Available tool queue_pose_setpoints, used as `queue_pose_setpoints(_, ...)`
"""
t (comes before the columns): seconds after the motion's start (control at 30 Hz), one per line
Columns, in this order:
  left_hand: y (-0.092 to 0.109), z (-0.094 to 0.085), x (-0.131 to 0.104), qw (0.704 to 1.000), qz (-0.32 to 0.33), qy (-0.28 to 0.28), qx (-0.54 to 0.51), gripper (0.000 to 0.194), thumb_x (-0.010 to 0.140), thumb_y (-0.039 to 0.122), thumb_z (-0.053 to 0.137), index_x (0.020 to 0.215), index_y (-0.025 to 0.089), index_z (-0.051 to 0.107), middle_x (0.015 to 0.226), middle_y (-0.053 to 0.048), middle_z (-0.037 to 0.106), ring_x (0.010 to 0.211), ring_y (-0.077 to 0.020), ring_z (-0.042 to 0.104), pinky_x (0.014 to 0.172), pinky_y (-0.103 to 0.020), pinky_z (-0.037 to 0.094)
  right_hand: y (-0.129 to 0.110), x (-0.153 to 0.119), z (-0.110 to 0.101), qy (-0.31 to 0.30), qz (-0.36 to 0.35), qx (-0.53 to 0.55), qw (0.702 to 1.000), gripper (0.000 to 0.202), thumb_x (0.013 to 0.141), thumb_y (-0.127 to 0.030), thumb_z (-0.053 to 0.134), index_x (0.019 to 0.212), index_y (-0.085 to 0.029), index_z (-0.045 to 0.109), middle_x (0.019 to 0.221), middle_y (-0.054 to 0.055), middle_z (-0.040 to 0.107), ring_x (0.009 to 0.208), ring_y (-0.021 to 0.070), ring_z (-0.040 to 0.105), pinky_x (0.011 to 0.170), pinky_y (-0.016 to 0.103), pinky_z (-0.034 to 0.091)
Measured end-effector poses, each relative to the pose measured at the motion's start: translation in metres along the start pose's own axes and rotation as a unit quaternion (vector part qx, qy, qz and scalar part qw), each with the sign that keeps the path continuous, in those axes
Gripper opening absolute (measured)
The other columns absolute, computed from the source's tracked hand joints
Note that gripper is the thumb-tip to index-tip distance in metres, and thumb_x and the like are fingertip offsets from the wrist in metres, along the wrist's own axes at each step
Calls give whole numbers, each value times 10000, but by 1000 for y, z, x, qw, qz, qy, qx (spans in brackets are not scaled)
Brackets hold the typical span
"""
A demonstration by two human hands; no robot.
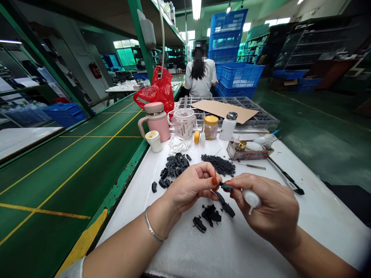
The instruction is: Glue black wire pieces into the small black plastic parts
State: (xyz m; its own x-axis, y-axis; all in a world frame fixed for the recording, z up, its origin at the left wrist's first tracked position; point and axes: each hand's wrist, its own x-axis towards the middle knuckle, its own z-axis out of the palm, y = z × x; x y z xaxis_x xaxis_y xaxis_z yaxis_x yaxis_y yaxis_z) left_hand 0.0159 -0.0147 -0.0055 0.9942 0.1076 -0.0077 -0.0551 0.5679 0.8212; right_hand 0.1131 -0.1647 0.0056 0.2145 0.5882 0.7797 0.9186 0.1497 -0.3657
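Observation:
My right hand (265, 200) is closed round a small white bottle (251, 199) with a thin nozzle and also pinches a small black part (226, 187). The fingers of my left hand (193, 183) are pinched at the left end of that part; whatever lies between their tips is too small to make out. Just under my hands, curved black pieces (227, 208) and some black clusters (211, 214) rest on the white tabletop (232, 251). Behind my left hand is a heap of black pieces (175, 165), with a pile of small black rings (222, 165) to its right.
Along the back stand a pink mug (160, 125), a clear jug (184, 123), a yellow-lidded jar (211, 127) and a white bottle (228, 126). A small box (251, 153) and tweezers (252, 166) lie right. A green conveyor (72, 170) runs left. A person (199, 77) sits ahead.

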Motion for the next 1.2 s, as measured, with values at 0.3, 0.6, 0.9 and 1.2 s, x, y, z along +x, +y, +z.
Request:
queue_pose_setpoints(0.3, -8, 4, 3, 993, 71, 78, 46, 352, 735, 276, 768, 771, 113, 457, 832, -37, 537, 676, -93, 525, 537, -184, 521, -1, -1, 4, 5, 125, 1, 992, 71, 792, -156, 611, 736, -198, 619, 595, -51, 587, 494, 90, 522, 485, 224, 375)
queue_pose_setpoints(0.6, -3, 3, 2, 997, 25, 64, 34, 384, 741, 360, 763, 795, 122, 466, 774, -26, 514, 680, -101, 521, 559, -191, 517, -2, 2, 7, 8, 190, 46, 981, 50, 786, -176, 639, 741, -196, 634, 583, -36, 599, 485, 112, 532, 468, 225, 388)
queue_pose_setpoints(0.9, -3, 13, 0, 920, 187, 174, 299, 215, 804, 229, 694, 1003, 162, 643, 971, -54, 619, 866, -152, 590, 668, -185, 521, 18, 3, 13, -1, 370, 340, 865, 198, 820, -315, 691, 759, -158, 588, 651, 14, 626, 564, 134, 563, 559, 242, 459)
queue_pose_setpoints(1.2, -8, 9, -3, 831, 263, 213, 442, 179, 804, 229, 703, 981, 231, 730, 966, -27, 676, 858, -184, 640, 752, -249, 529, 15, 4, 17, -18, 412, 424, 806, 246, 802, -341, 706, 755, -130, 590, 675, 36, 624, 561, 117, 527, 532, 222, 445)
